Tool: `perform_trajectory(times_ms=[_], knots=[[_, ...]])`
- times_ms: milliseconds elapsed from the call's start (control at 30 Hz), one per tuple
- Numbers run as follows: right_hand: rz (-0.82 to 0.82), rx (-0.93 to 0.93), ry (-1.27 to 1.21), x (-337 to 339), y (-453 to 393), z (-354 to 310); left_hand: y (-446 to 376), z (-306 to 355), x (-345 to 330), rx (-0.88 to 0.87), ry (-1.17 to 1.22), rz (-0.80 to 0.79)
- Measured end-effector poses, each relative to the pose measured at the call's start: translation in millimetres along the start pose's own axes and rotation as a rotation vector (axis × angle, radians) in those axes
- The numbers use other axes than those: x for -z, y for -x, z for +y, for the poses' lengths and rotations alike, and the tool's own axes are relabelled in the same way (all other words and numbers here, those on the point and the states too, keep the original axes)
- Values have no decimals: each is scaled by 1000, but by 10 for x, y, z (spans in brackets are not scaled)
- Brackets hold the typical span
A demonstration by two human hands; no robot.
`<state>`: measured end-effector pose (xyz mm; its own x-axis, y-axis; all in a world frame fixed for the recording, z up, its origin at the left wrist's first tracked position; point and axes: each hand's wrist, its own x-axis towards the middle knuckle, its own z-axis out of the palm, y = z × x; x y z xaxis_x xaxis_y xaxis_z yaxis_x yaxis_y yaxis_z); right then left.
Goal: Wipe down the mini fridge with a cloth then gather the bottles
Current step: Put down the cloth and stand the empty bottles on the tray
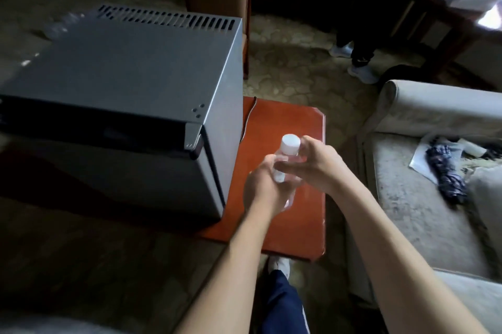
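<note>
A clear plastic bottle (281,170) with a white cap (290,143) is held upright over the reddish wooden table (296,225). My left hand (262,187) grips its lower body from the left. My right hand (312,165) holds its upper part just under the cap, fingers wrapped round the neck. The dark grey mini fridge (122,83) stands on the table's left part, its door shut and its vented top bare. No cloth is in view. Blurred clear bottles (62,25) lie beyond the fridge's far left corner.
A black cable (248,116) runs down the table beside the fridge. A pale sofa (423,198) at the right holds a folded dark umbrella (445,170) and papers. Another person's legs and shoes (358,62) stand on the carpet behind. My own leg (282,301) is below the table.
</note>
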<state>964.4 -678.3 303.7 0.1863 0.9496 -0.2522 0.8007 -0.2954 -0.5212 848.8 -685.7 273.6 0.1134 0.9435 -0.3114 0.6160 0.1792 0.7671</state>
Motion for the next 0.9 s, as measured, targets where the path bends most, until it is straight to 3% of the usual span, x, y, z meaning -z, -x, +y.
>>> perform_trajectory(times_ms=[200, 600, 900], knots=[[-93, 129, 31, -325, 426, -449, 600, -361, 357, 33, 94, 245], [-230, 532, 124, -886, 862, -1449, 1364, -977, 1249, 218, 120, 450], [-285, 636, 86, -1191, 1161, -2226, 1657, -1360, 1806, 291, 214, 675]])
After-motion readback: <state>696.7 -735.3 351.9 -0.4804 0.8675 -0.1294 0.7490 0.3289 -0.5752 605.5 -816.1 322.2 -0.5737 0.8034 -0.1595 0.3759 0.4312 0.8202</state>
